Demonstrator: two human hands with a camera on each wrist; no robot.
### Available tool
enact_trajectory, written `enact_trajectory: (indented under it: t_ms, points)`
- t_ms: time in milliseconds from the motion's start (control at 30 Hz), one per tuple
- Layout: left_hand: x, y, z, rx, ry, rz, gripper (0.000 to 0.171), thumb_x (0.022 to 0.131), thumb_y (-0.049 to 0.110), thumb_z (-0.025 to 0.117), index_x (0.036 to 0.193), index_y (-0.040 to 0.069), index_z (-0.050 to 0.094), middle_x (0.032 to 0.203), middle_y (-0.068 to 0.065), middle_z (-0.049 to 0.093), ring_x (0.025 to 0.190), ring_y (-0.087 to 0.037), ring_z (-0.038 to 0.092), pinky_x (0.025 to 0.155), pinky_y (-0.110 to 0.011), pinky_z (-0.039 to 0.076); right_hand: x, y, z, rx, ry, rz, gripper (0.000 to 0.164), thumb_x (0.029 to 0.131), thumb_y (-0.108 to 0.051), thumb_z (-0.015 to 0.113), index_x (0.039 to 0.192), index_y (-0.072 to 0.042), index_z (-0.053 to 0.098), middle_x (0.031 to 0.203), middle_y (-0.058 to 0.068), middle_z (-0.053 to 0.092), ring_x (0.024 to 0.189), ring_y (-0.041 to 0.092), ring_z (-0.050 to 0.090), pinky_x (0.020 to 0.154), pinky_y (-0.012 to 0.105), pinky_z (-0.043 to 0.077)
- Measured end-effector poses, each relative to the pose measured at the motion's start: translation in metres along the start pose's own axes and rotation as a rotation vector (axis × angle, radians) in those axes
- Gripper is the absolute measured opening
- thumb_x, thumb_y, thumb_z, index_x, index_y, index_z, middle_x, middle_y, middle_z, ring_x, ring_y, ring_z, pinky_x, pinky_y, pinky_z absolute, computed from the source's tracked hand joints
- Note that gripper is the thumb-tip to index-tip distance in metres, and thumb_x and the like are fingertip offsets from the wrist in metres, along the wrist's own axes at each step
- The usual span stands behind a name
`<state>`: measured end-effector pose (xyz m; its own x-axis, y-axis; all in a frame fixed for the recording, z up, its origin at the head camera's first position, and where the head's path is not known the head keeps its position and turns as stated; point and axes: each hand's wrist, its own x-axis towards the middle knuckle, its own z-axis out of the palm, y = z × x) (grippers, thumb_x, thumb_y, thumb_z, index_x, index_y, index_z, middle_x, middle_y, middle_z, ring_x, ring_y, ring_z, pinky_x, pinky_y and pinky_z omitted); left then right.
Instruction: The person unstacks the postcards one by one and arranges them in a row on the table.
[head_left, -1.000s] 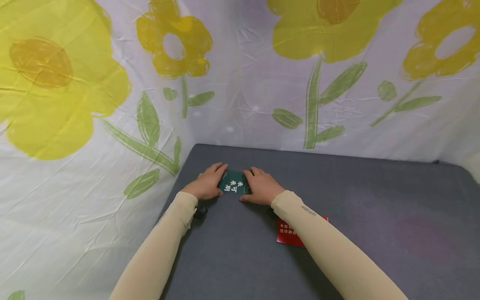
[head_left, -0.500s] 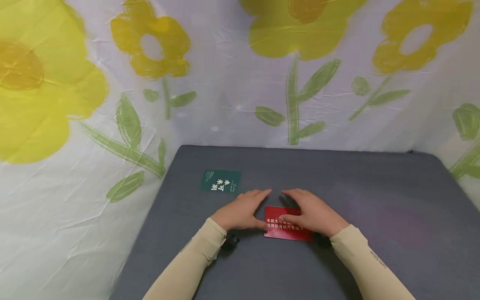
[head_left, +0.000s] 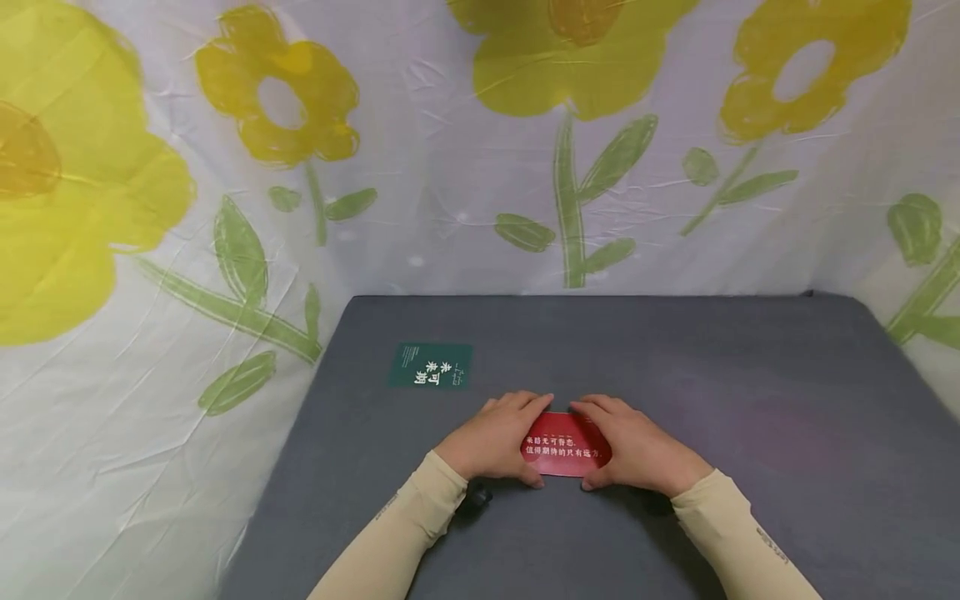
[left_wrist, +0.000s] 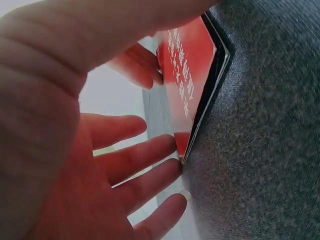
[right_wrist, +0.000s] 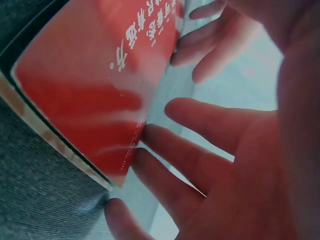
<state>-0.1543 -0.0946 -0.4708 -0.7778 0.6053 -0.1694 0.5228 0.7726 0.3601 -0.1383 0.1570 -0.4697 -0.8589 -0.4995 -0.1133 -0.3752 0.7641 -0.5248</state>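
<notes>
Grey fabric-covered tabletop (head_left: 555, 550) lies beneath my fingers, and a red, glossy rectangular card with white lettering (head_left: 561, 464) sits between my two hands. My left hand (head_left: 495, 442) is partly spread, fingers and thumb curved to hold one end by its far and near edges; my right hand (head_left: 637, 450) holds the other end likewise. Beyond my left fingers lies a dark green rectangular card (head_left: 431, 365).

White cloth (head_left: 427, 192) with yellow flowers (head_left: 566, 75) and green leaves (head_left: 523, 232) hangs along the far and left edges of the grey counter (head_left: 750, 358).
</notes>
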Motion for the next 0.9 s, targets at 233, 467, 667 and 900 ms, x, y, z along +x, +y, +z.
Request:
enact_trajectory:
  t_ms: [233, 467, 667, 900]
  points:
    - [-0.0004, 0.0032, 0.0013, 0.005, 0.001, 0.002, 0.109, 0.079, 0.047, 0.094, 0.167, 0.015, 0.04, 0.16, -0.001, 0.054, 0.147, -0.022, 0.051, 0.126, -0.046, 0.042, -0.0038, -0.0004, -0.0011, -0.019, 0.017, -0.023, 0.088, 0.073, -0.023, 0.099, 0.15, -0.008, 0.06, 0.142, 0.005, 0.061, 0.129, 0.031, 0.058, 0.101, 0.054, 0.058]
    - [0.0019, 0.0042, 0.002, 0.046, 0.023, 0.029, 0.1, 0.083, 0.045, 0.09, 0.166, 0.015, 0.042, 0.156, -0.001, 0.057, 0.14, -0.022, 0.055, 0.122, -0.044, 0.045, -0.0049, 0.0014, 0.0017, -0.03, 0.036, -0.034, 0.084, 0.073, -0.023, 0.098, 0.147, -0.007, 0.062, 0.131, 0.001, 0.06, 0.124, 0.025, 0.054, 0.097, 0.046, 0.06]
    - [0.0035, 0.0024, 0.0025, 0.046, 0.018, 0.047, 0.099, 0.081, 0.043, 0.09, 0.165, 0.016, 0.045, 0.148, -0.001, 0.058, 0.134, -0.019, 0.053, 0.117, -0.041, 0.048, -0.0029, 0.0013, 0.0015, -0.054, 0.047, -0.059, 0.084, 0.071, -0.022, 0.099, 0.145, -0.003, 0.063, 0.13, 0.004, 0.06, 0.123, 0.026, 0.054, 0.098, 0.047, 0.059]
    - [0.0026, 0.0022, 0.0023, 0.03, -0.003, 0.032, 0.1, 0.081, 0.044, 0.09, 0.166, 0.016, 0.044, 0.144, -0.001, 0.056, 0.13, -0.019, 0.052, 0.112, -0.038, 0.051, -0.0011, 0.0009, 0.002, -0.063, 0.039, -0.063, 0.087, 0.07, -0.026, 0.1, 0.145, -0.003, 0.063, 0.131, 0.005, 0.06, 0.123, 0.027, 0.053, 0.097, 0.048, 0.059]
